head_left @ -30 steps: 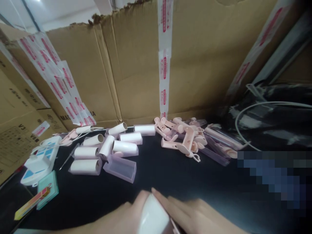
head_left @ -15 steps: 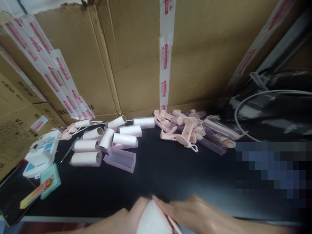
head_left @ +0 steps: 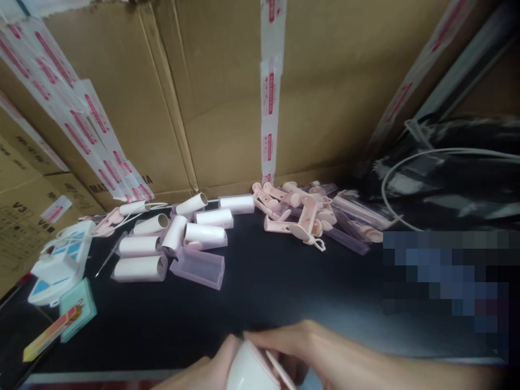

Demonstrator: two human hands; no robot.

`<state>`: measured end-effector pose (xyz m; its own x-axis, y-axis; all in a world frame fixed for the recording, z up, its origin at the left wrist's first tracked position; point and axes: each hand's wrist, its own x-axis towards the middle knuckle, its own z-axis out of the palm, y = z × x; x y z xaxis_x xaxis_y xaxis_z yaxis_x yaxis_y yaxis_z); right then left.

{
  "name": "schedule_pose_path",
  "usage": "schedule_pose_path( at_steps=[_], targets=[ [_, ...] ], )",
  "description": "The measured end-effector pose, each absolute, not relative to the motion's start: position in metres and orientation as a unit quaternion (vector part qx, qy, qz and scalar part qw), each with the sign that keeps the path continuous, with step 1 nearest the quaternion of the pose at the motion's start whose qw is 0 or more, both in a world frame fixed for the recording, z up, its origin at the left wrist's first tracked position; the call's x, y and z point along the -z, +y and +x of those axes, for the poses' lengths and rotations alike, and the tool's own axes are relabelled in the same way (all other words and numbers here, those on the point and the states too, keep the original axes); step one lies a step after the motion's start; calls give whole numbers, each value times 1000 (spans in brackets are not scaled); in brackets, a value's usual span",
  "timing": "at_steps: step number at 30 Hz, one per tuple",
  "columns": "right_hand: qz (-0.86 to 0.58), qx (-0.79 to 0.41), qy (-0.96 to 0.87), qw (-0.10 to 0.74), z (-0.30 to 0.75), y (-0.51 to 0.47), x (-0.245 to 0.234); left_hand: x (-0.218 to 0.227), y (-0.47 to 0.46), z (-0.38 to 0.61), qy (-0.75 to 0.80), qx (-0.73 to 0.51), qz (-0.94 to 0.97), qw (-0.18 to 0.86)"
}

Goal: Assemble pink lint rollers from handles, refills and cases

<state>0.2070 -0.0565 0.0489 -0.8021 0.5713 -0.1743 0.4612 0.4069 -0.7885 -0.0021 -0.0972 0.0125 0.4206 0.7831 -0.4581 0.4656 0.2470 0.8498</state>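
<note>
At the bottom edge of the view, my left hand (head_left: 211, 364) is closed around the left side of a glossy white lint roller roll (head_left: 248, 371). My right hand (head_left: 304, 344) grips its right side, fingers bent over a thin pale pink plastic part (head_left: 278, 367) beside the roll. The lower end of the roll is cut off by the frame, and several fingers are hidden. Beyond my hands, white rolls (head_left: 138, 267) lie in translucent lilac covers. One lilac cover (head_left: 199, 268) without a roll sits in front of them.
Pink plastic handles (head_left: 311, 214) are heaped at the back right beside translucent covers (head_left: 347, 238). At left are a power strip (head_left: 60, 265), a teal box (head_left: 79, 311), a yellow-orange cutter (head_left: 52, 331) and a thin screwdriver (head_left: 108, 260). A cardboard box (head_left: 219, 97) walls off the back.
My right hand has shifted slightly left and its knuckles are raised higher. The white roll stays held between both hands. The whole view has moved a little.
</note>
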Motion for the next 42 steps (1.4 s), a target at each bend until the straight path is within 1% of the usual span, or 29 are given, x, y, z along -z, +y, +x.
schedule_pose_path(
  at_steps=[2,5,8,12,16,19,21,24,28,30,32,33,36,38,40,42],
  targets=[
    [-342,-436,-830,70,213,-54,-56,-15,-89,-4,485,-196,574,630],
    [-341,-451,-819,101,221,-42,-63,-21,-80,-9,441,-260,553,657],
    [-301,-474,-810,167,220,-29,-63,-23,-75,-11,412,-283,548,671],
    [-231,-540,-781,214,203,-24,-49,-18,-67,1,379,-340,526,682],
    [-227,-614,-701,283,188,-23,-26,-15,-55,16,359,-389,570,628],
    [-245,-606,-681,330,186,-20,-16,-15,-46,15,376,-381,631,561],
    [-262,-594,-683,335,187,-20,-15,-14,-42,10,386,-360,660,535],
    [-278,-582,-693,321,188,-22,-18,-5,-41,5,388,-348,684,510],
    [-313,-564,-713,275,190,-25,-23,9,-46,4,380,-335,699,504],
    [-299,-563,-725,261,191,-23,-25,11,-47,0,361,-318,724,494],
    [-290,-551,-727,288,195,-19,-25,5,-42,-11,353,-290,770,445],
    [-298,-535,-723,319,198,-15,-24,0,-39,-19,365,-274,797,396],
    [-358,-427,-703,441,211,-2,-22,-14,-24,-48,442,-219,851,180],
    [-399,-359,-687,489,220,7,-22,-16,-16,-63,474,-183,859,65],
    [-434,-327,-672,503,226,13,-24,-10,-12,-65,469,-158,869,20],
    [-449,-320,-661,509,226,16,-27,-1,-15,-58,440,-144,885,40]
  ],
)
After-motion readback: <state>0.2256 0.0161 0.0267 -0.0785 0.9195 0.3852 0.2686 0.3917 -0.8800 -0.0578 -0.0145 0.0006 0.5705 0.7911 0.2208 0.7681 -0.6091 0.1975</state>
